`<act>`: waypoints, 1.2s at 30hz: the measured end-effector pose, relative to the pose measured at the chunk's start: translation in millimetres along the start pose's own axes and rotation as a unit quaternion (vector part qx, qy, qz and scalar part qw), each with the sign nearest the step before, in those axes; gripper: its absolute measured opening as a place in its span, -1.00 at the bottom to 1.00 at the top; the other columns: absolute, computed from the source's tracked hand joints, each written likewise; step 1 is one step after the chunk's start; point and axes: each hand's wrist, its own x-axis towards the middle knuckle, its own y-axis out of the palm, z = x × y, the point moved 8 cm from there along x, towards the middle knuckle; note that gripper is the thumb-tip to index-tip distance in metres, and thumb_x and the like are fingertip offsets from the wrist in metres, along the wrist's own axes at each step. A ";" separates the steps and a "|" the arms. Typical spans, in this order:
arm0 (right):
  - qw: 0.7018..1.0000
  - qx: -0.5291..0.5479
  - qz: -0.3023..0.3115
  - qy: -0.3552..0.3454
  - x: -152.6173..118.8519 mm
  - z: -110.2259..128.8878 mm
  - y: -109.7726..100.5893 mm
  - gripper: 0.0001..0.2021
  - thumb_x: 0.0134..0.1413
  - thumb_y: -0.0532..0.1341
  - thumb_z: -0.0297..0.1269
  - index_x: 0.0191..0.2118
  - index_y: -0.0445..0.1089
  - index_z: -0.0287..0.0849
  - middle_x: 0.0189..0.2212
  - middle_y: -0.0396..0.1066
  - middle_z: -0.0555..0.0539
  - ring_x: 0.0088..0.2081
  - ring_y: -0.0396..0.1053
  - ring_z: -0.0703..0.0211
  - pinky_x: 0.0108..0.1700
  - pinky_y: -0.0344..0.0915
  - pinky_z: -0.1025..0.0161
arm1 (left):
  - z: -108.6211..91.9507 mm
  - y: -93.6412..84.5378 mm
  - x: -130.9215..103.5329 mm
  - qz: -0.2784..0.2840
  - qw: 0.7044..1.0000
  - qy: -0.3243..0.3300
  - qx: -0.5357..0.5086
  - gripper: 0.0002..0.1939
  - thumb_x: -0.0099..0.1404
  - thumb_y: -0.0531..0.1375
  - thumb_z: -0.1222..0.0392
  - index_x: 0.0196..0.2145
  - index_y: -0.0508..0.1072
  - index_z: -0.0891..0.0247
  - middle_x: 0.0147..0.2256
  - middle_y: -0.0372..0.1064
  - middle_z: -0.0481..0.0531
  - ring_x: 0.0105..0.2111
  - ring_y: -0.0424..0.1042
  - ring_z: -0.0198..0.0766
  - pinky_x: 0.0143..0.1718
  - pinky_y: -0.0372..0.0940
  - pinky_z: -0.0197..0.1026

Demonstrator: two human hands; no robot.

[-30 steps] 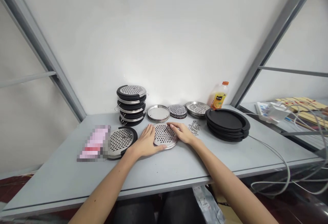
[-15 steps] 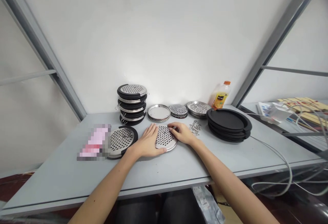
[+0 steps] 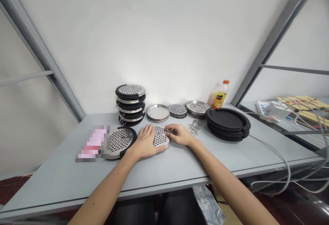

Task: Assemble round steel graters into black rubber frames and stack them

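Note:
A round perforated metal plate (image 3: 160,136) lies on the table in front of me. My left hand (image 3: 146,142) rests flat across its left side, fingers extended and thumb along the near edge. At the right rim, the fingers of my right hand (image 3: 179,134) are bent and pinched together; whatever is between them is too small to make out. Just left of my left hand sits another perforated plate (image 3: 119,142) with a black ring round part of it. Right of my right hand is a small pile of metal wire hooks (image 3: 194,128).
Ringed plates stand in a tall stack (image 3: 130,98) at the back left. Behind my hands are shallow metal discs (image 3: 158,112), smaller perforated discs (image 3: 177,110) and rimmed plates (image 3: 197,107). Black rings (image 3: 227,125) are piled at right, before a juice bottle (image 3: 220,95). A blurred pink item (image 3: 94,142) lies left.
The view has shifted slightly. The plate and both hands sit a little further left, the left hand still flat on it. My right fingers remain bent at its right rim.

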 end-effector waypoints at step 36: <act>0.963 -0.162 -0.214 0.007 -29.7 5.5 -61.0 -0.76 0.18 0.10 -0.24 -0.16 0.48 -0.13 -0.09 0.45 -0.17 -0.01 0.34 -0.02 0.07 0.23 0.00 | -18.4 -9.8 -7.0 -0.015 0.991 0.077 -0.112 0.16 0.04 0.23 -0.32 0.36 -0.26 0.26 0.36 -0.34 0.15 0.34 -0.28 0.04 0.32 -0.14 0.02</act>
